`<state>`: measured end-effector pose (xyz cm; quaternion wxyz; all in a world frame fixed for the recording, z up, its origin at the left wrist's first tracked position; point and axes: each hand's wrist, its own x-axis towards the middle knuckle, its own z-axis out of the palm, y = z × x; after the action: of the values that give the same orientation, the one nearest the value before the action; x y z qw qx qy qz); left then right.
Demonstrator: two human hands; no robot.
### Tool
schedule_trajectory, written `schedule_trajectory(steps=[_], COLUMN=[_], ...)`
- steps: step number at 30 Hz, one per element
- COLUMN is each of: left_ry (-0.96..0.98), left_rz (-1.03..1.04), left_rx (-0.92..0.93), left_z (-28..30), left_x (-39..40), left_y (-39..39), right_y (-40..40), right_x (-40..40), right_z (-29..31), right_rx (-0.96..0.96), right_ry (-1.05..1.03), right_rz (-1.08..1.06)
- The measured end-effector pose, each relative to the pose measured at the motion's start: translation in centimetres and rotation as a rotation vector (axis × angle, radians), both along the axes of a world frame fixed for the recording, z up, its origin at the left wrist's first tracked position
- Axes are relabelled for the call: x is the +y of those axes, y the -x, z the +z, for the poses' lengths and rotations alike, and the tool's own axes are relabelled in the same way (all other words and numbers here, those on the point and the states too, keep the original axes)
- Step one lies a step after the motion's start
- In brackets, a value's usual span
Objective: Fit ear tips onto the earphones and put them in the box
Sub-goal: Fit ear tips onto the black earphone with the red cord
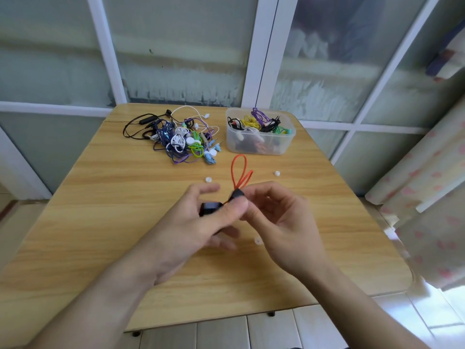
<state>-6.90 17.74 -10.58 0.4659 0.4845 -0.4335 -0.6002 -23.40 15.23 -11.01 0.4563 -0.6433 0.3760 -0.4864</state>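
Left hand (201,220): over the table (100,235), thumb and fingers pinching a black earpiece (210,207).
Right hand (274,217): fingers curled, pinching a second dark earpiece (237,194), just beside the left thumb.
Cord (239,170): orange, looped, rising from between the hands toward the box (260,144).
Box: clear plastic, far right, holding coiled earphones.
Pile (181,139): tangled earphones, left of the box.
Tips: three white ones loose on the table (208,179), (277,173), (258,240).

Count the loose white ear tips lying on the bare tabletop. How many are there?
3. One ear tip lies left of the orange cable, one right of it, one between the wrists. Others may hide under the hands or in the pile.
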Motion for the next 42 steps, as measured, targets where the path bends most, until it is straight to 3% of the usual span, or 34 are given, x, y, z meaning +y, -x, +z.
schedule_trajectory(steps=[3, 6, 10, 13, 15, 17, 24, 30, 38, 40, 42], left_ry=[0.293, 0.455, 0.420, 0.357, 0.333, 0.327, 0.324, 0.274, 0.228, 0.228, 0.223], left_rz=[0.063, 0.043, 0.206, 0.275, 0.296, 0.299, 0.303, 0.287, 0.282, 0.277, 0.262], left_rx=[-0.352, -0.425, -0.436, -0.353, -0.327, -0.352, -0.434, -0.457, -0.355, -0.331, -0.316], left_z=[-0.4, -0.4, -0.4, -0.5, -0.5, -0.7, -0.5, -0.2, -0.1, 0.0, 0.0], left_x=[0.1, 0.2, 0.0, -0.4, -0.5, -0.5, -0.5, -0.4, -0.2, -0.2, -0.2], left_y=[-0.2, 0.3, 0.7, 0.5, 0.3, 0.2, 0.4, 0.4, 0.3, 0.4, 0.3], right_y=[0.1, 0.2, 0.6, 2.7, 4.5, 5.6, 5.4, 5.2, 5.1, 5.1, 4.8], right_x=[-0.1, -0.3, -0.9, -2.8, -4.3, -5.3, -5.9, -6.1, -6.2, -6.0, -5.2], right_z=[0.1, -0.1, 0.5, 1.0, 0.8, 0.2, -0.5, -0.4, -0.5, -0.4, 0.1], right_rx=[-0.008, 0.008, -0.021, 0.187, 0.474, 0.703, 0.884, 0.919, 0.952, 0.862, 0.656], right_ry=[-0.018, -0.020, -0.044, 0.036, 0.060, -0.008, -0.054, -0.031, -0.021, 0.024, 0.079], right_rz=[-0.011, -0.012, 0.016, -0.234, -0.369, -0.373, -0.293, -0.331, -0.326, -0.386, -0.447])
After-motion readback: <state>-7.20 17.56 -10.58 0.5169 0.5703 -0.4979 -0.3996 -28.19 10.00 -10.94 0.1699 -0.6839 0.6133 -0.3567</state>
